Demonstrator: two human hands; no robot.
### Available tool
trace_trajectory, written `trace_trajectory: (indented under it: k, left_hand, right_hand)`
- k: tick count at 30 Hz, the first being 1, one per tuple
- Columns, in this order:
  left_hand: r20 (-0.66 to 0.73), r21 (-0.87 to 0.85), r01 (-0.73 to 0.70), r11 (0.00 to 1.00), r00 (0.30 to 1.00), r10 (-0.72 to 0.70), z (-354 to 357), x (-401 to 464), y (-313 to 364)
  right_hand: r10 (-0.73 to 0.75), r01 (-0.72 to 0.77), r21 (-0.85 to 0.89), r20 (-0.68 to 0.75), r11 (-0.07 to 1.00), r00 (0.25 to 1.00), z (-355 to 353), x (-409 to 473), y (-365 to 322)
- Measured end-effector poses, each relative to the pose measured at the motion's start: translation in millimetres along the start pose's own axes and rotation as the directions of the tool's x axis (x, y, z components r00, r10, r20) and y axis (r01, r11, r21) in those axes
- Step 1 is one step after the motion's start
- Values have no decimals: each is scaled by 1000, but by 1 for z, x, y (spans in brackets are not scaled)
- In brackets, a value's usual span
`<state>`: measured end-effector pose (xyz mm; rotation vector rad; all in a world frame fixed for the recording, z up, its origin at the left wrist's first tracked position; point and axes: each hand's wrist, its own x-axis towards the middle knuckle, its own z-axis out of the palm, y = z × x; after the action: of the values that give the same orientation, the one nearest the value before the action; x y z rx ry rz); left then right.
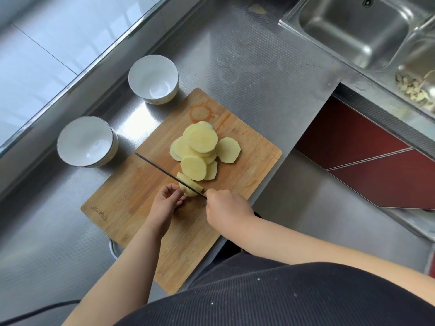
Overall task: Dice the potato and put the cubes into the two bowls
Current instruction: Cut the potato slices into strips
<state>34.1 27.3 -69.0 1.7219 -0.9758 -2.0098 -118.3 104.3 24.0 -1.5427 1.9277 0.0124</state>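
Observation:
A wooden cutting board [131,208] lies on the steel counter. Several peeled potato slices [200,147] are piled at its far middle. My left hand [164,203] pinches the last potato end piece [189,184] with curled fingertips. My right hand [226,208] grips the handle of a knife [160,169], whose thin blade runs edge-on across that piece toward the left. Two white bowls stand empty off the board's far left edge: one [153,78] farther back, one [86,141] nearer.
A steel sink [353,31] sits at the top right, with food scraps [416,88] in the basin beside it. The counter's edge drops to red cabinet fronts [367,151] on the right. A tiled wall [47,55] borders the left.

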Motion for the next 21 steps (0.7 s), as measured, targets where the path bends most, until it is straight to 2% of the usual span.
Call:
trace_trajectory:
  k: [21]
  left_hand:
    - [-26, -2, -6, 1000, 1000, 6, 1, 1, -1]
  right_hand:
    - [17, -17, -4, -1, 1000, 1000, -3, 2, 0]
